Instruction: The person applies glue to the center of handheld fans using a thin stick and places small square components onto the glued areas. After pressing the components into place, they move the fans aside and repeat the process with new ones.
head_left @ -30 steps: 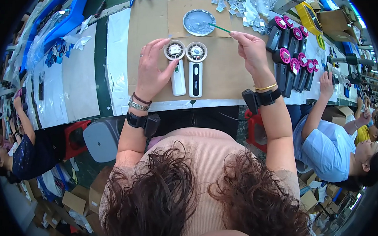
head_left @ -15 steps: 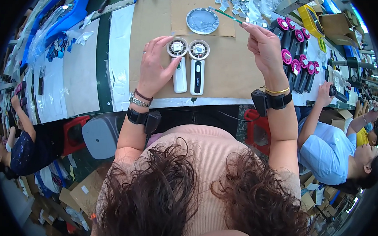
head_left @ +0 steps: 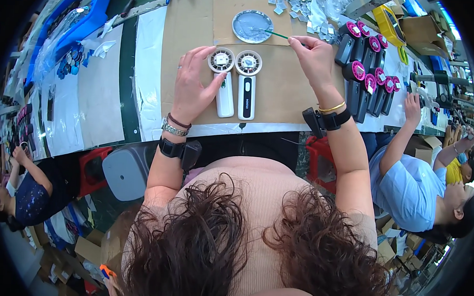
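Two white handheld fans lie side by side on a cardboard sheet in front of me, their round heads away from me. My left hand (head_left: 196,82) curves round the head of the left fan (head_left: 225,97), fingers at its rim and thumb by the top of the handle. The right fan (head_left: 246,98) has a black strip down its handle. Each head has a small pale square at its centre. Beyond them stands a shallow round dish (head_left: 247,36) with grey paste-like stuff. My right hand (head_left: 314,60) pinches a thin green stick (head_left: 278,34), its tip over or in the dish.
Black fans with pink heads (head_left: 358,71) stand in a group at the right. Small pale squares (head_left: 304,10) lie scattered at the far edge. A blue tray (head_left: 73,27) is at the far left. Co-workers sit on both sides; one wears a light blue shirt (head_left: 410,187).
My right hand has moved left and slightly nearer, bringing the green stick's tip from the dish's far right rim to inside it. My left hand stays at the left fan.
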Action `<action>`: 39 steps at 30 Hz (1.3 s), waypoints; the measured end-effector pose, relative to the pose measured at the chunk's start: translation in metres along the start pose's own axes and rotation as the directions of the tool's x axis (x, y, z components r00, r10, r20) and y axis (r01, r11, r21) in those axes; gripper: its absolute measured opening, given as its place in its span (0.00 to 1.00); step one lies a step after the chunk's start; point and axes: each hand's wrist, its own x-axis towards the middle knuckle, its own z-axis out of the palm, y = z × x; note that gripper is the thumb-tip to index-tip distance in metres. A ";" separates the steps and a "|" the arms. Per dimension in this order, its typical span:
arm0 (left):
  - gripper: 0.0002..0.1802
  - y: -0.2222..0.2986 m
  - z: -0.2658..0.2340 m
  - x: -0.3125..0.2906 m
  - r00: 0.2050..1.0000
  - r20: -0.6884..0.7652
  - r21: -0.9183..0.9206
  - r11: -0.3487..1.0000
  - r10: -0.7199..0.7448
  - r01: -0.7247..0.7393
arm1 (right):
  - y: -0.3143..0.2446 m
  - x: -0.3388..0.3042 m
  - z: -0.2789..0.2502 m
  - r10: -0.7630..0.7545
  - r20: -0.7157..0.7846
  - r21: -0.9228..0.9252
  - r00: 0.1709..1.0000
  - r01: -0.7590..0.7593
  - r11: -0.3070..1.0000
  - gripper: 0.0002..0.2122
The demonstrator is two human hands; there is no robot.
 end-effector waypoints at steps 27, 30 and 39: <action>0.32 -0.002 -0.002 0.003 0.998 -0.051 -0.029 0.999 -0.021 0.019 | 0.002 0.000 -0.005 0.187 0.046 0.286 0.981 -0.192 0.939 0.10; 0.31 -0.002 -0.002 0.000 0.999 -0.044 -0.028 0.999 -0.028 0.027 | -0.003 -0.001 -0.012 0.238 0.101 0.367 0.966 -0.258 0.894 0.11; 0.31 -0.002 -0.003 -0.003 0.998 -0.056 -0.021 0.999 -0.036 0.035 | -0.032 -0.010 -0.028 0.186 0.253 0.571 0.950 -0.301 0.764 0.12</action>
